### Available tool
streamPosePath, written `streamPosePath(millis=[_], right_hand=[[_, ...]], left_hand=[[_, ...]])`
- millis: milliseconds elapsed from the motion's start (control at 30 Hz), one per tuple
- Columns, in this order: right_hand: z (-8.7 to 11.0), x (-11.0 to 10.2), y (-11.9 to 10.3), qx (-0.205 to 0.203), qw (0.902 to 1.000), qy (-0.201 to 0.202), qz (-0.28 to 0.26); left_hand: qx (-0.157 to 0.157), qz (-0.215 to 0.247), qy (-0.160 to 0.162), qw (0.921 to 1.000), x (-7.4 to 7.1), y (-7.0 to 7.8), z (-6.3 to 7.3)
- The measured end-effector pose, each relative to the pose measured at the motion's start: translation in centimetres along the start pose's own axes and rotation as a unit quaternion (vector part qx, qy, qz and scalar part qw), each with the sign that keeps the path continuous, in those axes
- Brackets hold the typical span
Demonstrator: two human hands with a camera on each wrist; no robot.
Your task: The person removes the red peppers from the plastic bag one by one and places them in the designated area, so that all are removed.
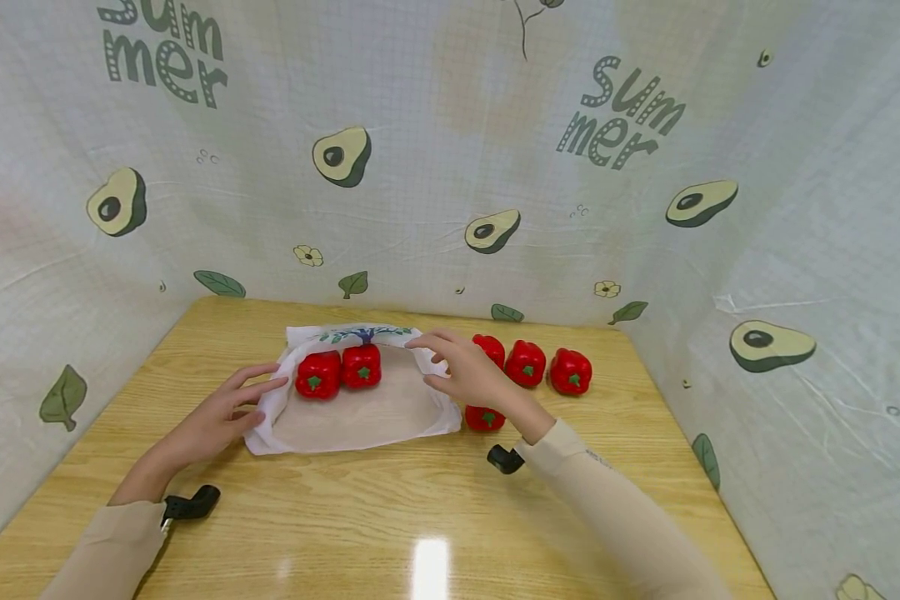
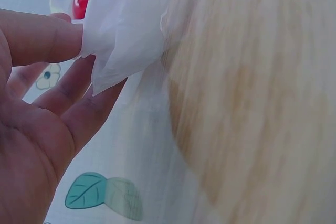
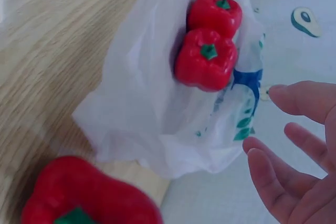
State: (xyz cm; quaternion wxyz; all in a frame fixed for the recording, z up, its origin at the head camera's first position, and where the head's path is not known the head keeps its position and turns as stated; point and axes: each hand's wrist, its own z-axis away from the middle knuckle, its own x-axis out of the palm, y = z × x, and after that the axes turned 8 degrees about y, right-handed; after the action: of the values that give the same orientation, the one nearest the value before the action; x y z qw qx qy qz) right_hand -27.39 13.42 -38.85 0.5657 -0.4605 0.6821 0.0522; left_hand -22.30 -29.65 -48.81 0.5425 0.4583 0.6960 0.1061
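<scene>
A white plastic bag with a blue and green tree print lies with its mouth spread wide on the table. Inside it, toward the left, sit two red bell peppers with green stems, side by side. My left hand is at the bag's left edge; in the left wrist view its thumb and fingers pinch the thin plastic. Over the bag's right rim is my right hand, its fingers relaxed and spread. The right wrist view shows a gap between thumb and fingers, with nothing held.
Several more red bell peppers stand right of the bag, partly behind my right hand and forearm. All rest on a wooden table. A white cloth printed with avocados hangs behind and along both sides.
</scene>
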Motion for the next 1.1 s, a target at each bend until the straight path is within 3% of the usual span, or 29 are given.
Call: streamPosePath(millis=[333, 467, 667, 1100], right_hand=[[-4.2, 2.9, -0.5, -0.03, 0.999, -0.032, -0.012], [-5.3, 4.3, -0.3, -0.023, 0.998, -0.058, -0.012], [-6.4, 5.6, -0.3, -0.003, 0.9947, -0.095, -0.04], [-8.0, 7.6, -0.4, 0.027, 0.9937, -0.108, 0.018]], left_hand=[[-0.002, 0.004, 0.002, 1.0, -0.1, 0.3, -0.1], [0.001, 0.005, 0.004, 1.0, -0.1, 0.3, -0.1], [0.001, 0.006, 0.002, 1.0, -0.1, 0.2, -0.1], [0.003, 0.006, 0.002, 1.0, 0.0, 0.0, -0.1]])
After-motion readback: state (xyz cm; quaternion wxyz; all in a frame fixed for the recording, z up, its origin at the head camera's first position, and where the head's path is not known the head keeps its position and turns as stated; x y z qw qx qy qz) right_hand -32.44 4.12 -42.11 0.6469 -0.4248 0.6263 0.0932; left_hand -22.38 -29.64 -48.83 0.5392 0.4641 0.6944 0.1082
